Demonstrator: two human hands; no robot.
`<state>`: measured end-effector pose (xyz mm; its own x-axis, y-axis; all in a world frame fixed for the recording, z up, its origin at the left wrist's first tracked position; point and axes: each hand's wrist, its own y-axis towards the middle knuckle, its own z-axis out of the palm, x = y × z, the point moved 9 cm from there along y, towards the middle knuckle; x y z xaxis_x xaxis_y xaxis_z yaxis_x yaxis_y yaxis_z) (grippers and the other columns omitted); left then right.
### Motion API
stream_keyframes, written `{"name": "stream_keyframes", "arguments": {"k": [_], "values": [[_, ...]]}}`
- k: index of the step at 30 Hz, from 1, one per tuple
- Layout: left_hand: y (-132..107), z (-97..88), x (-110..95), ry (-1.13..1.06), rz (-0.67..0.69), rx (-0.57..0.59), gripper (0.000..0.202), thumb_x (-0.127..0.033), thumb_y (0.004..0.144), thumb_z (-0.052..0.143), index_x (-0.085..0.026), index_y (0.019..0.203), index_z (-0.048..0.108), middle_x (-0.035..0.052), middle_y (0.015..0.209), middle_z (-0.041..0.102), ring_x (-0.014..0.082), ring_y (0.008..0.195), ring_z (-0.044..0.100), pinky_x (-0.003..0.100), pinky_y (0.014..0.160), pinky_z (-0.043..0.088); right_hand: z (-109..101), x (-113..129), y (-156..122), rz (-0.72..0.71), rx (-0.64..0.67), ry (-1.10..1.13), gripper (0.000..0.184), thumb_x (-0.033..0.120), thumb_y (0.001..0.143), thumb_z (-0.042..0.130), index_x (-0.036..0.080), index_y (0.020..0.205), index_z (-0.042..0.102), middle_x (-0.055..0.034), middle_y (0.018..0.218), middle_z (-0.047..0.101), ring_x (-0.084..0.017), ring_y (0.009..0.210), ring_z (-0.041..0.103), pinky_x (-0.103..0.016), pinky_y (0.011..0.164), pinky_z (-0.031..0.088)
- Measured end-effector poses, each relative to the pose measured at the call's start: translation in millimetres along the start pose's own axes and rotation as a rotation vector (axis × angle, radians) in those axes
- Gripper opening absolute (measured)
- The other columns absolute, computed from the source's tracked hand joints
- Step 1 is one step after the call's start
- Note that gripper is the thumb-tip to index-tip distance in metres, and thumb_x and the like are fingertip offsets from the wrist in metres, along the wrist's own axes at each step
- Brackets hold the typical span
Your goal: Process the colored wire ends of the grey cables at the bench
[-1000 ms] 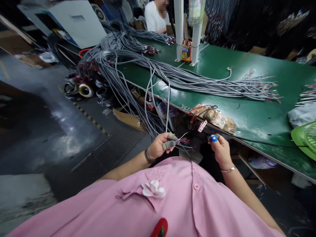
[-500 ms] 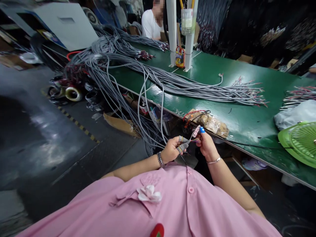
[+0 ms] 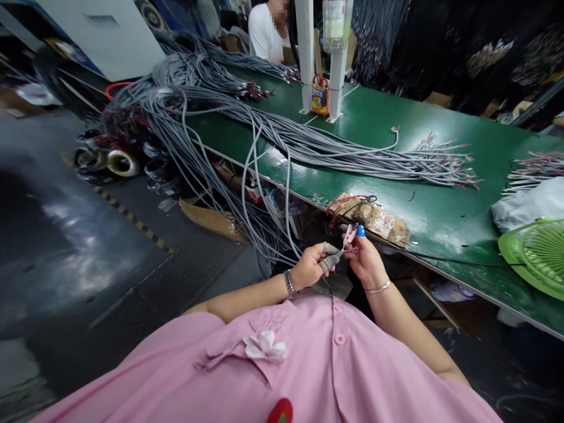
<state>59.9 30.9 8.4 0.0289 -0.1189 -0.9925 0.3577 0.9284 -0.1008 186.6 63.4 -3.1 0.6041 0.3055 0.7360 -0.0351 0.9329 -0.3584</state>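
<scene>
In front of my body, my left hand (image 3: 315,265) pinches the end of a grey cable (image 3: 339,254) between fingertips wrapped in grey covers. Thin coloured wires (image 3: 352,251) fan out from that end toward the other hand. My right hand (image 3: 366,258), with a blue cover on its thumb, grips a small pink clip (image 3: 349,235) shaped like a clothes peg. The clip's jaws point toward the wires; whether they touch them is too small to tell. Both hands are just off the bench edge, close together.
Long bundles of grey cables (image 3: 308,147) lie across the green bench (image 3: 440,117) and hang over its edge. A taped cardboard piece (image 3: 374,218) sits at the near edge. A green basket (image 3: 535,258) stands at right. White posts (image 3: 304,59) rise mid-bench; a person (image 3: 262,32) is behind.
The pink clip has turned in my right hand and now shows its two arms apart. My left hand has shifted slightly right with the cable. The whole view has moved a little.
</scene>
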Motion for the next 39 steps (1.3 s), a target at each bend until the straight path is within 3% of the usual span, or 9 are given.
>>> {"name": "stream_keyframes", "arguments": {"k": [4,8,14,20,28,34,39], "values": [[0.7,3.1,-2.4,-0.003,-0.022,0.014,0.039,-0.044,0.079,0.072,-0.011,0.097,0.063,-0.0014,0.063,0.061,0.0053,0.044,0.05,0.017,0.043,0.042,0.1,1.4,1.0,-0.029,-0.044,0.009,0.036,0.051,0.071,0.079,0.017,0.076,0.067,-0.0001,0.064,0.061,-0.007,0.047,0.041,-0.02,0.039,0.033],[0.3,4.3,-4.5,-0.016,-0.02,0.029,0.04,-0.046,0.078,0.073,-0.011,0.095,0.063,-0.002,0.061,0.059,0.0049,0.044,0.049,0.016,0.042,0.04,2.6,0.4,0.8,-0.051,-0.001,-0.021,0.04,0.056,0.073,0.075,0.017,0.077,0.067,0.001,0.06,0.057,-0.007,0.047,0.041,-0.02,0.039,0.033],[-3.4,-0.5,-5.2,-0.03,-0.013,0.04,0.045,-0.051,0.08,0.069,-0.011,0.099,0.064,-0.002,0.061,0.057,0.0044,0.043,0.045,0.016,0.04,0.037,3.7,-12.3,-3.0,0.053,0.099,0.101,0.05,0.067,0.071,0.071,0.02,0.086,0.065,-0.0015,0.076,0.064,-0.007,0.049,0.042,-0.016,0.035,0.024],[-22.7,-5.8,-7.4,0.027,0.038,0.06,0.04,-0.048,0.082,0.068,-0.011,0.098,0.066,0.0004,0.066,0.059,0.0064,0.051,0.05,0.017,0.046,0.04,-8.3,-15.7,-8.6,0.075,0.112,0.079,0.05,0.069,0.075,0.065,0.021,0.085,0.061,-0.0009,0.077,0.063,-0.008,0.05,0.044,-0.017,0.034,0.027],[-51.3,-17.9,-10.8,0.109,0.127,0.056,0.036,-0.045,0.086,0.065,-0.011,0.098,0.066,0.0015,0.067,0.06,0.0079,0.055,0.052,0.02,0.053,0.043,-19.3,-29.0,-26.5,0.158,0.132,0.078,0.041,0.059,0.077,0.068,0.02,0.087,0.065,-0.0031,0.08,0.066,-0.008,0.051,0.043,-0.016,0.034,0.021],[-58.0,-18.6,-13.6,0.155,0.186,0.068,0.037,-0.045,0.087,0.063,-0.011,0.101,0.067,0.0034,0.07,0.062,0.0093,0.058,0.055,0.021,0.055,0.046,-9.5,-36.7,-41.2,0.19,0.254,-0.032,0.041,0.053,0.078,0.071,0.016,0.095,0.071,-0.0041,0.081,0.064,-0.006,0.049,0.036,-0.017,0.034,0.017],[-55.6,-17.2,-12.9,0.238,0.212,0.064,0.035,-0.042,0.089,0.061,-0.011,0.103,0.068,0.0054,0.076,0.066,0.0113,0.063,0.059,0.022,0.061,0.049,-10.8,-35.5,-44.9,0.157,0.257,-0.089,0.038,0.052,0.078,0.071,0.016,0.089,0.071,-0.0039,0.08,0.064,-0.004,0.048,0.032,-0.017,0.035,0.015]]}}
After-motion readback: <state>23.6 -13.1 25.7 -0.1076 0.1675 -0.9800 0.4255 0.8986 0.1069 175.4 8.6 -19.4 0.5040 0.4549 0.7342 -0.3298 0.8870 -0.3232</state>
